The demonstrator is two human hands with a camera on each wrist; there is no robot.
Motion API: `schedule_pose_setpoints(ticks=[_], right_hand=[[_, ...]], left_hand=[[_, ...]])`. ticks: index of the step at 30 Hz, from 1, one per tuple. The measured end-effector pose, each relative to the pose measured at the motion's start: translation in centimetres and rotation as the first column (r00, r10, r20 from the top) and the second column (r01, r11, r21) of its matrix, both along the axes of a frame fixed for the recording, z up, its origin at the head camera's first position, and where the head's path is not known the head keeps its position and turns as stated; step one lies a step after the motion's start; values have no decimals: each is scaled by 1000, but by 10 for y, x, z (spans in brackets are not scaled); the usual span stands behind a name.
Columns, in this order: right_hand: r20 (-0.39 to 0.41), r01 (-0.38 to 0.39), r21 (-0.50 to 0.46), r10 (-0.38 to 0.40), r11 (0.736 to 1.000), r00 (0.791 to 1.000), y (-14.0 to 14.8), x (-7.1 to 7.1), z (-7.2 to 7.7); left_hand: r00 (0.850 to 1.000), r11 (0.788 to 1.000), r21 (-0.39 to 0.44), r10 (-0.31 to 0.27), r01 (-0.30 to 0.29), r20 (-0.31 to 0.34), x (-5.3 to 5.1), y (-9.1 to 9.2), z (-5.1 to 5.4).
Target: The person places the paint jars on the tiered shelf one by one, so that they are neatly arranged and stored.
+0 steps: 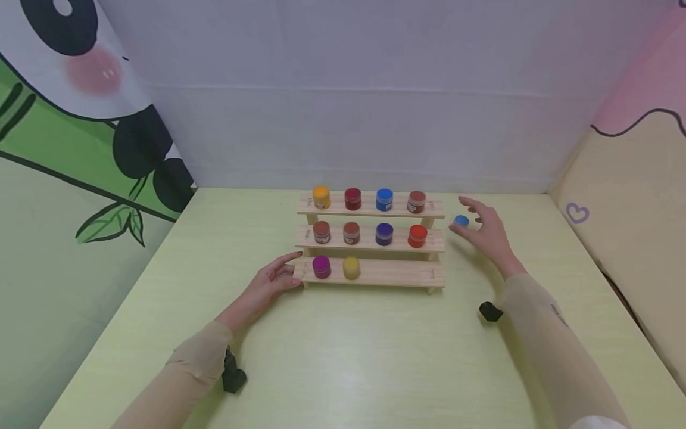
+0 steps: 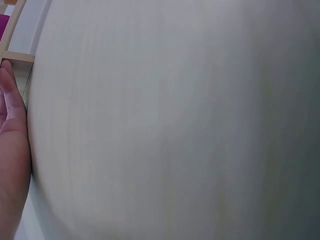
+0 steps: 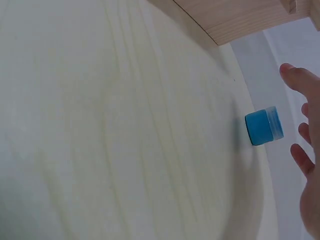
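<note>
A three-tier wooden rack (image 1: 393, 274) stands in the middle of the table and bears small paint jars. At its left end, my left hand (image 1: 267, 285) touches the bottom tier, thumb in front and fingers extended. The left wrist view shows fingertips (image 2: 7, 75) against a wooden leg (image 2: 20, 58) of the rack. Right of the rack, a small jar of light blue paint (image 1: 461, 221) stands on the table. My right hand (image 1: 489, 235) is around it, thumb and fingers spread apart. In the right wrist view a gap shows between this blue jar (image 3: 262, 126) and the fingers.
Yellow-orange (image 1: 321, 197), dark red (image 1: 352, 199), blue (image 1: 384, 200) and brown (image 1: 416, 202) jars line the top tier. Several more fill the middle one. A purple jar (image 1: 321, 267) and a yellow jar (image 1: 351, 268) sit on the bottom tier's left. Walls enclose the table's back and sides.
</note>
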State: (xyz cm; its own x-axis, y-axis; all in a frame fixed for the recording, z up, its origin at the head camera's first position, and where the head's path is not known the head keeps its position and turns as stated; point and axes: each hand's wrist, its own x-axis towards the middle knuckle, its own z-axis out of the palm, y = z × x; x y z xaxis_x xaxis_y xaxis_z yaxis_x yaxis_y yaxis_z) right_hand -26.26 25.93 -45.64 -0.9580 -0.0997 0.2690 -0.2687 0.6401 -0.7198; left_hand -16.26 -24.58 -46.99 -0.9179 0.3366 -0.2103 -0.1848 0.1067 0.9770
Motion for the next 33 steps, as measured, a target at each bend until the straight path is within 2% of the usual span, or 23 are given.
schedule_pose_setpoints(ticks=[7, 13, 19, 22, 28, 33], right_hand=[[129, 6, -18, -3, 1000, 992, 5, -3, -11], [206, 18, -9, -15, 1000, 978, 10, -2, -22], [277, 76, -29, -65, 997, 959, 13, -2, -30], [280, 96, -54, -77, 994, 957, 15, -2, -33], [242, 89, -71, -69, 994, 968, 17, -3, -35], [192, 81, -37, -73, 996, 979, 17, -2, -37]], left_hand=[[1000, 1000, 0, 6, -6, 4, 0, 0, 0], [1000, 1000, 3, 5, -5, 9, 1, 0, 1], [1000, 1000, 6, -3, 3, -2, -1, 0, -1], [1000, 1000, 1, 1, -1, -3, -2, 1, -2], [1000, 1000, -5, 0, 0, -9, -4, 0, -3], [1000, 1000, 11, 0, 0, 1, -4, 0, -4]])
